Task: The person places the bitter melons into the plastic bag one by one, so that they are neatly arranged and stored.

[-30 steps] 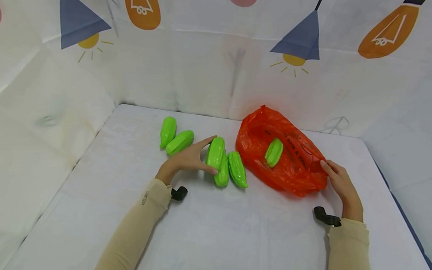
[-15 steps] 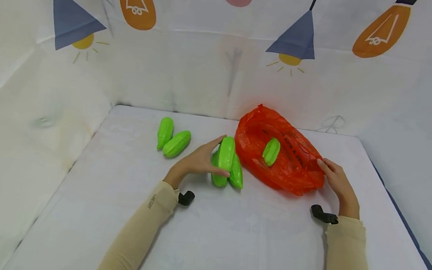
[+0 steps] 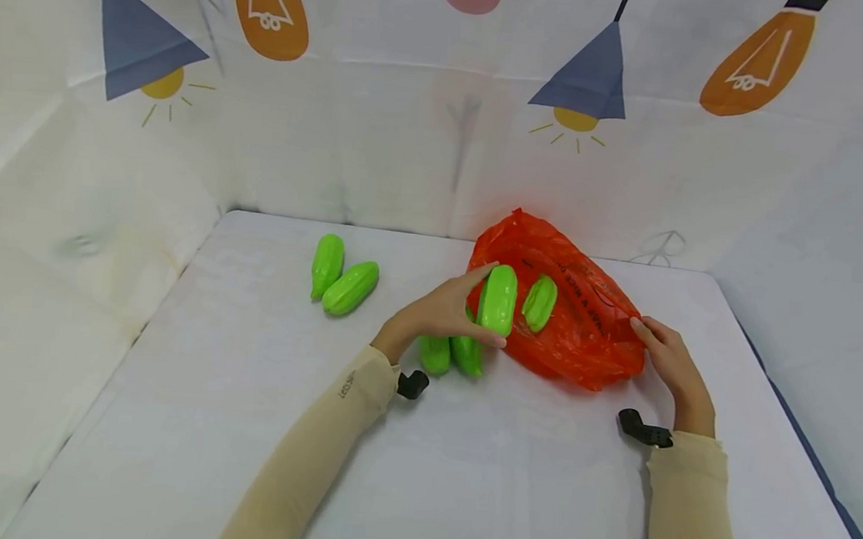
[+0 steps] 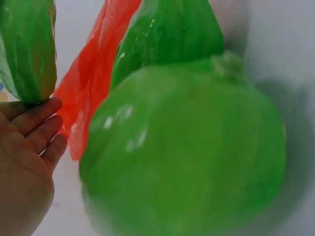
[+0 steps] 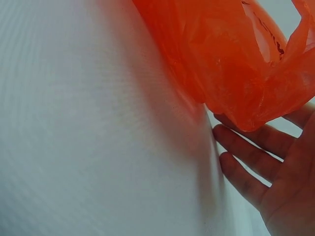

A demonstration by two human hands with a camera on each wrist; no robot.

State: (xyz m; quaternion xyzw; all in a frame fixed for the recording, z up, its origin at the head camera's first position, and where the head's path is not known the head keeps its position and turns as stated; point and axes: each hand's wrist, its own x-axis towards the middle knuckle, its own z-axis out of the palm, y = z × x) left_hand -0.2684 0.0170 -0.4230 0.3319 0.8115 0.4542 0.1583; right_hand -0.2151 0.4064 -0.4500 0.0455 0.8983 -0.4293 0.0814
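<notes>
My left hand (image 3: 439, 310) holds a glossy bright green ridged gourd (image 3: 498, 301) between thumb and fingers, raised at the left side of a crumpled red plastic bag (image 3: 572, 342). In the left wrist view this gourd (image 4: 28, 54) is at the top left, above the fingers. My right hand (image 3: 676, 368) pinches the bag's right edge; in the right wrist view its fingers (image 5: 251, 152) lie under the red film. Another green gourd (image 3: 539, 303) lies within the bag's outline. Below my left hand, two gourds (image 3: 435, 356) rest on the table, partly hidden by it.
Two more green gourds (image 3: 351, 287) lie together at the back left of the white table (image 3: 499, 491). A white sheet (image 3: 395, 150) with printed lamps and bulbs hangs behind the table. Black cameras (image 3: 413, 384) sit on both wrists.
My left hand has carried the held gourd rightward, from above the other gourds to the bag's left side. My right hand keeps its grip on the bag. The head view has shifted slightly.
</notes>
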